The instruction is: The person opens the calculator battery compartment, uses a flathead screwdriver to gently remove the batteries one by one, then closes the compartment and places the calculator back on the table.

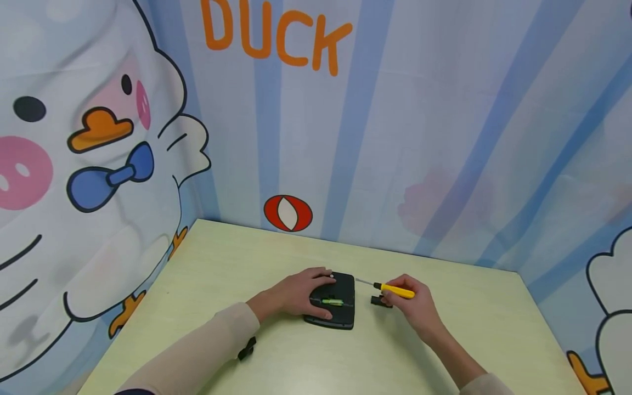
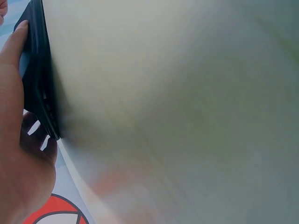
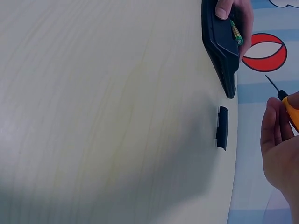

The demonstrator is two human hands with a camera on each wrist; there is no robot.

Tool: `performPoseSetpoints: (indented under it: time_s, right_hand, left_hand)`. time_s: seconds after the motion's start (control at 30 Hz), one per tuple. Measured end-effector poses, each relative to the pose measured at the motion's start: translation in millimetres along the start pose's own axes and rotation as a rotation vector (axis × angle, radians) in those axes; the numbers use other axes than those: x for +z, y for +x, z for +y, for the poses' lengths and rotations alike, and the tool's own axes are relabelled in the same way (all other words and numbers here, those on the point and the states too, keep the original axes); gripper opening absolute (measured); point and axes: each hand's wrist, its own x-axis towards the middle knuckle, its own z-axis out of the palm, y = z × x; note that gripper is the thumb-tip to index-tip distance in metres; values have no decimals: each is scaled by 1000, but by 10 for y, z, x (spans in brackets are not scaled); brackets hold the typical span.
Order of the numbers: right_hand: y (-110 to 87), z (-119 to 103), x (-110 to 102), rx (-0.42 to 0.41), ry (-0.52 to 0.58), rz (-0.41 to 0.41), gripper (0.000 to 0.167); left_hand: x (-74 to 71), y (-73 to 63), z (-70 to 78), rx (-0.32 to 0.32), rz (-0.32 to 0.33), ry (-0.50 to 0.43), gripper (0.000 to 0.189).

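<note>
A flat black device, seemingly a calculator lying face down, rests on the table with a green battery in its open compartment. My left hand holds it from the left side, its thumb on the near part and fingers at the far edge. In my right hand is a screwdriver with a yellow handle, gripped above the table. Its thin metal tip points left toward the device and stands apart from it. Below the right hand lies a small black battery cover, partly covered by fingers in the head view.
The pale wooden table ends at a hanging cloth printed with ducks and blue stripes. Beside my left sleeve a small black object shows; its kind is unclear.
</note>
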Motion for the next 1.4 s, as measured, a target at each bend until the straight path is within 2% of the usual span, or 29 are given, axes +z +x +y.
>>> performPoseSetpoints:
  time_s: [0.2, 0.33, 0.5, 0.73, 0.93, 1.1, 1.4]
  right_hand:
    - [16, 35, -39, 26, -87, 49, 19]
    - [42, 62, -75, 56, -73, 98, 16]
    - [49, 86, -139, 81, -83, 136, 18]
    - [45, 81, -180, 118, -159, 157, 21]
    - [23, 104, -218, 185, -185, 144, 19]
    - [21, 148, -255, 200, -164, 124, 21]
    - [28, 215, -288, 226, -115, 98, 36]
  left_hand:
    - [-9, -4, 2, 5, -1, -8, 92]
    - [-14, -6, 5, 3, -2, -11, 92]
    - [-3, -2, -2, 0, -2, -9, 91]
    - [9, -1, -17, 3, 6, -8, 92]
    - [21, 0, -29, 6, 2, -1, 92]
    - [19, -1, -26, 8, 4, 3, 92]
    - [6, -10, -11, 15, 11, -4, 91]
